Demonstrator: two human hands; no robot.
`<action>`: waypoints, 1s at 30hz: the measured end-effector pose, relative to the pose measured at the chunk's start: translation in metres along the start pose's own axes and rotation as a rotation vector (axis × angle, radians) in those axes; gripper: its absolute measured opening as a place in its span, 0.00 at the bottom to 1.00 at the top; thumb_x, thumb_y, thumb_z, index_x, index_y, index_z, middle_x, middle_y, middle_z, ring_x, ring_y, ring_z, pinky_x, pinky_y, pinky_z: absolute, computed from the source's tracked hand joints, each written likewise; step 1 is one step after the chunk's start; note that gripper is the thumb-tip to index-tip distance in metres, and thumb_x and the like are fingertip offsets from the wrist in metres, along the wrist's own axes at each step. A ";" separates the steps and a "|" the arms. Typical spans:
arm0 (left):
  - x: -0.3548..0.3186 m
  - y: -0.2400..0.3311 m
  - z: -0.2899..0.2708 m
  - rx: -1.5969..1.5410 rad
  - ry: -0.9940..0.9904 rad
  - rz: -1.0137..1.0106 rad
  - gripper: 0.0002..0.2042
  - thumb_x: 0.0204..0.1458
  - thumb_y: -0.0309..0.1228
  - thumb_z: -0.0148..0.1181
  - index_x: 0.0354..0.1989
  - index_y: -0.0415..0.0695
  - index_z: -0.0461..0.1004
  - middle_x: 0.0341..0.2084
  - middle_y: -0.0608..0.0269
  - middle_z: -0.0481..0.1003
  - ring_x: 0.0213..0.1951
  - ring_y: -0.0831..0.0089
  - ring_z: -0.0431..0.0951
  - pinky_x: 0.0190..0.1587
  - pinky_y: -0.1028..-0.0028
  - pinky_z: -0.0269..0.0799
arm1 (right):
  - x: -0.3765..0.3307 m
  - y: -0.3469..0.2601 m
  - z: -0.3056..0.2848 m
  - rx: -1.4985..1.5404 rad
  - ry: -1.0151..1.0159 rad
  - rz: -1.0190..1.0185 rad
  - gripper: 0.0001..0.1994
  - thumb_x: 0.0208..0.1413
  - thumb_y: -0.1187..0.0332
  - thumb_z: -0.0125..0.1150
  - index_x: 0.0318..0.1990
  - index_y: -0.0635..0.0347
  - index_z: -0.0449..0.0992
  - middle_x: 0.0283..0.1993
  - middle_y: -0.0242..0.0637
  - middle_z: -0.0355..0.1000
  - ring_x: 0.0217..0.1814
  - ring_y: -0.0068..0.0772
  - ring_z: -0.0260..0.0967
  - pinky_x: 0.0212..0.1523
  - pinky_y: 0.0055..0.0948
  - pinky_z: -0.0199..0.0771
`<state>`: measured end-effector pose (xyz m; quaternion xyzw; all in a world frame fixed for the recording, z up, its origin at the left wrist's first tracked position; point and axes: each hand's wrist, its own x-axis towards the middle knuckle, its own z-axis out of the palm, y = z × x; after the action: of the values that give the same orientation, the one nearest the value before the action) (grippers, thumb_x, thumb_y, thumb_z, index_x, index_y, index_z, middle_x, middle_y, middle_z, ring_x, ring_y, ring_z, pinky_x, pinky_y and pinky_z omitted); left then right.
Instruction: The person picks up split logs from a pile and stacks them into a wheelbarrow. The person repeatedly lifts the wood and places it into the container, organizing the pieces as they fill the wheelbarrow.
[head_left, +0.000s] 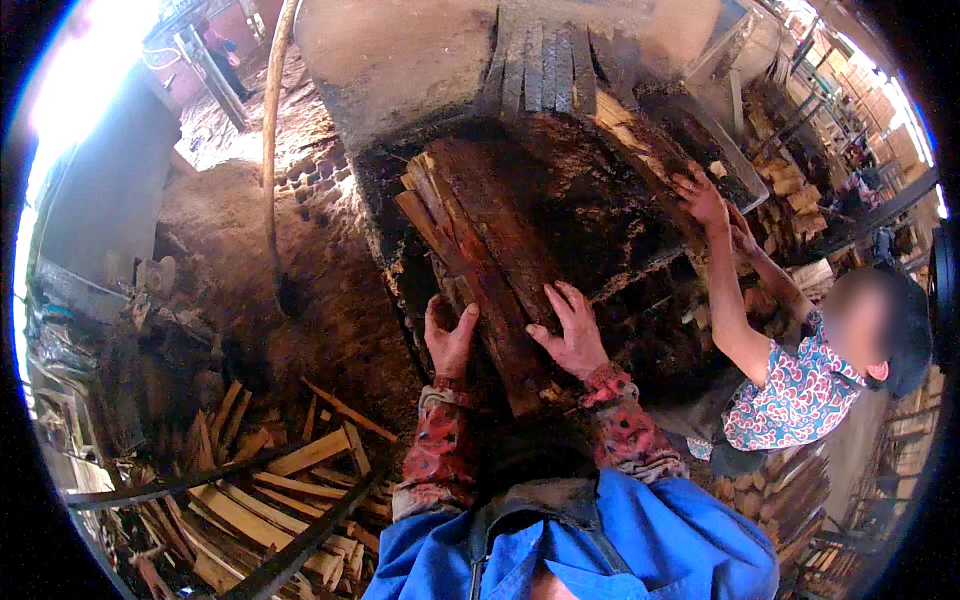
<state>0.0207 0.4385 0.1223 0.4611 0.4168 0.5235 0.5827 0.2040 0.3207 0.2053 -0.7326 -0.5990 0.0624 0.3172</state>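
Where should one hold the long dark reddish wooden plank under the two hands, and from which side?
Grip the long dark reddish wooden plank at its near end, from both long edges. It lies lengthwise away from the person, its far end buried in the stack. The left hand and right hand already rest flat there.

Daylight scene, uneven exposure. Strong glare top left, sky blown to white w/ no detail; a weaker washed-out patch top right. Centre much dimmer: the dark wet reddish-brown wooden planks (490,270) sit in shade, grain only partly readable. Pale split-wood offcuts (260,490) lower left are lit evenly, soft shadows. Heavy fisheye bend toward the rim, black vignette round the edges. Co-worker's face at right is blurred. Slight softness overall, esp. at the edges.
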 end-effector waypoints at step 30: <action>0.002 0.021 0.029 0.113 -0.006 -0.061 0.42 0.46 0.47 0.70 0.64 0.37 0.56 0.62 0.48 0.57 0.64 0.54 0.58 0.64 0.52 0.63 | 0.018 0.014 -0.030 -0.005 -0.012 -0.022 0.34 0.51 0.51 0.63 0.61 0.64 0.64 0.61 0.54 0.59 0.64 0.57 0.55 0.64 0.49 0.55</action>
<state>0.0444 0.4381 0.1493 0.4819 0.4578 0.4796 0.5729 0.2352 0.3247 0.2269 -0.7264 -0.6089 0.0619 0.3126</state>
